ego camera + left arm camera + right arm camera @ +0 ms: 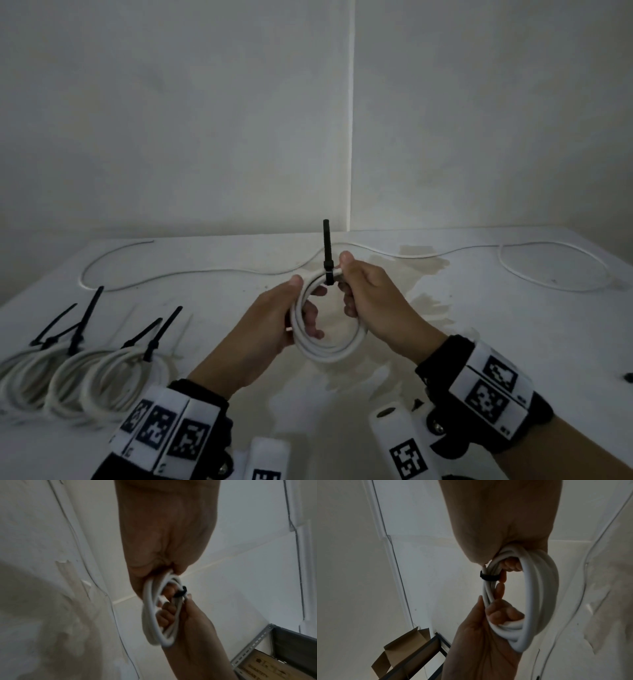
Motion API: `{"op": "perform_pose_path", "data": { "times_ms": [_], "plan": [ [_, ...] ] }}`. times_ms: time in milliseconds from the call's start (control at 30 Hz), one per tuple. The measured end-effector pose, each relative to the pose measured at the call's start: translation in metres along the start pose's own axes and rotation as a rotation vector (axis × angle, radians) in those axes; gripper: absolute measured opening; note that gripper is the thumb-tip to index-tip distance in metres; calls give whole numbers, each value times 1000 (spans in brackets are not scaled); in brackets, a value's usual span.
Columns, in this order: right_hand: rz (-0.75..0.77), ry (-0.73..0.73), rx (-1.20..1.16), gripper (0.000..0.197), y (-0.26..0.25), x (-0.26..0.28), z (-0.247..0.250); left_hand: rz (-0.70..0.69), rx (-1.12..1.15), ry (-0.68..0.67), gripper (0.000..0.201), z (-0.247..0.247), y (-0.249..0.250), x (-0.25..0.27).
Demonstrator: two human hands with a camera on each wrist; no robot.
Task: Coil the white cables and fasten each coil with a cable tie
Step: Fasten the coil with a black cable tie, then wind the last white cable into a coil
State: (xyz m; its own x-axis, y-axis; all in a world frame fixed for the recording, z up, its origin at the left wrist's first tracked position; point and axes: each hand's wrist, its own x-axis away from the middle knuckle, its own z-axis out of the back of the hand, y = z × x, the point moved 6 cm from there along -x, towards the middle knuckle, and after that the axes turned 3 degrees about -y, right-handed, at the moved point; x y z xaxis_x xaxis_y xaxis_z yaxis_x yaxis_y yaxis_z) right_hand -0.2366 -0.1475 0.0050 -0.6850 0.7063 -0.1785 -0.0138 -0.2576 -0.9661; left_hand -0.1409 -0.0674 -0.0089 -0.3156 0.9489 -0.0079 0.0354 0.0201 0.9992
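Note:
Both hands hold a white cable coil (329, 346) upright above the table. A black cable tie (327, 253) is wrapped round the coil's top, its tail standing straight up. My left hand (274, 318) grips the coil's left side, thumb outside and fingers through the loop. My right hand (370, 301) grips the top right of the coil beside the tie. In the left wrist view the coil (154, 615) and the tie (181, 591) show between both hands. In the right wrist view the tie band (489, 577) circles the strands of the coil (539, 595).
Several tied white coils (78, 377) with black tie tails lie at the table's near left. A loose white cable (205, 272) runs along the back of the table (513, 325) and loops at the far right. A small dark object (628, 377) sits at the right edge.

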Motion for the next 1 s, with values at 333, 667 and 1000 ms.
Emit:
{"op": "perform_pose_path", "data": {
  "times_ms": [333,667,1000],
  "plan": [
    [82,-33,81,30,6,-5,-61,-168,-319,250,35,45,-13,20],
    [128,-92,171,42,-5,-16,-103,-382,-784,411,20,94,5,46],
    [-120,-356,216,87,28,-23,-152,-106,-795,444,21,142,-12,56]
  ]
}}
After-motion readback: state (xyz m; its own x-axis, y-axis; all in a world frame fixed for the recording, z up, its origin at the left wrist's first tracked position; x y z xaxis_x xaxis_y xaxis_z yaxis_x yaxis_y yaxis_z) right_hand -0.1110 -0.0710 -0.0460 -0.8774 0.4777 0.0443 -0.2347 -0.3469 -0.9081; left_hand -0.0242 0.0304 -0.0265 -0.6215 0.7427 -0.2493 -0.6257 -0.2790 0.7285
